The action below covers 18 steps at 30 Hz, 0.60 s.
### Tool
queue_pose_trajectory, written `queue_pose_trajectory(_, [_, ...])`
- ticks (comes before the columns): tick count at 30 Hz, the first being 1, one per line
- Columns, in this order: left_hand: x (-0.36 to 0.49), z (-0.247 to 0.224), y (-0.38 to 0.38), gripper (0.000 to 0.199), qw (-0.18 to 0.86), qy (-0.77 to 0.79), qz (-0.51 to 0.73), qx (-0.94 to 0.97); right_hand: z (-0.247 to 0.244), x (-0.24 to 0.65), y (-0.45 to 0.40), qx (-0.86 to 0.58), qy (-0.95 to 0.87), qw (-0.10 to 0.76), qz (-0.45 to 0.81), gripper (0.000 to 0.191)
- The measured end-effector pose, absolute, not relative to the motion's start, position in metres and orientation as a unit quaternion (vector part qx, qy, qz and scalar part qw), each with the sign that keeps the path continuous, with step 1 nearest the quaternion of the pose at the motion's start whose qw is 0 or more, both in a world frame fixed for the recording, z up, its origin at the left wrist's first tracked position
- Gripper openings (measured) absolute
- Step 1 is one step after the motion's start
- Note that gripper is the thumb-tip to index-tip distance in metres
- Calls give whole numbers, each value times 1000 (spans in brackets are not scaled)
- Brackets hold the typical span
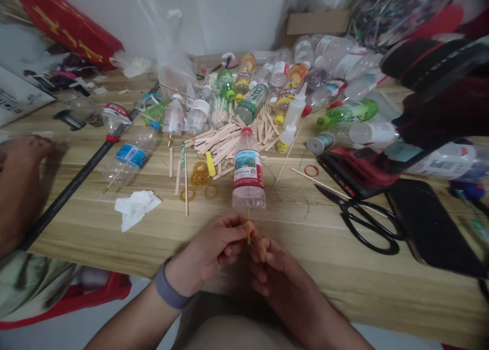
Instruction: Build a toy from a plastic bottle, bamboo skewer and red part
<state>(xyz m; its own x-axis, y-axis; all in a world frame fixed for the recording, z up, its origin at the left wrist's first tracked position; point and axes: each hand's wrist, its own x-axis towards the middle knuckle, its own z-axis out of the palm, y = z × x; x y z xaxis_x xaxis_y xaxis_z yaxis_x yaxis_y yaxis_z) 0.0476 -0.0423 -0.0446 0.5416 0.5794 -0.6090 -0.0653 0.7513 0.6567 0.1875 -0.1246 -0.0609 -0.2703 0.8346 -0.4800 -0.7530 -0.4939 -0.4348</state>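
A clear bottle with a red cap and a red-and-blue label point(247, 179) lies on the wooden table, its base toward me. A thin yellowish strand, seemingly a rubber band point(249, 233), extends from the bottle's base to my fingers. My left hand point(223, 243), with a grey wristband, pinches this strand between thumb and finger. Close beside it, my right hand point(278, 268) has its fingers curled at the strand's lower end; the fingertips are slightly blurred. Several loose rubber bands point(200, 174) and a yellow piece point(210, 164) lie left of the bottle.
Wooden sticks point(217, 143) and many plastic bottles point(286, 90) crowd the back. Scissors point(367, 222), a phone point(435, 227) and a red-black power tool point(367, 171) lie right. Left are a tissue point(137, 207), a black bar point(76, 192) and another person's hand point(25, 171).
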Motion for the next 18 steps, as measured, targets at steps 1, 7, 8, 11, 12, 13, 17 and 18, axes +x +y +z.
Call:
queue_pose_trajectory(1, [48, -45, -43, 28, 824, 438, 196, 301, -62, 187, -126, -338, -67, 502, 793, 30])
queue_pose_trajectory(7, [50, -50, -44, 31, 806, 455, 209, 316, -68, 182, -133, -328, -104, 492, 800, 32])
queue_pose_trajectory(8, [50, -50, -44, 31, 802, 459, 217, 315, -68, 182, -133, -332, -104, 502, 792, 32])
queue_pose_trajectory(11, [50, -50, -45, 35, 793, 469, 238, 308, -64, 188, -130, -362, -93, 549, 748, 33])
queue_pose_trajectory(12, [50, -50, -46, 37, 792, 471, 242, 304, -61, 191, -127, -386, -89, 560, 728, 36])
queue_pose_trajectory(13, [50, -50, -46, 38, 792, 471, 243, 301, -59, 193, -124, -412, -89, 564, 710, 41])
queue_pose_trajectory(17, [50, -50, -49, 39, 797, 470, 242, 293, -53, 202, -107, -486, -143, 495, 706, 52])
queue_pose_trajectory(18, [49, -49, -49, 39, 796, 470, 243, 292, -52, 204, -103, -495, -168, 466, 714, 50])
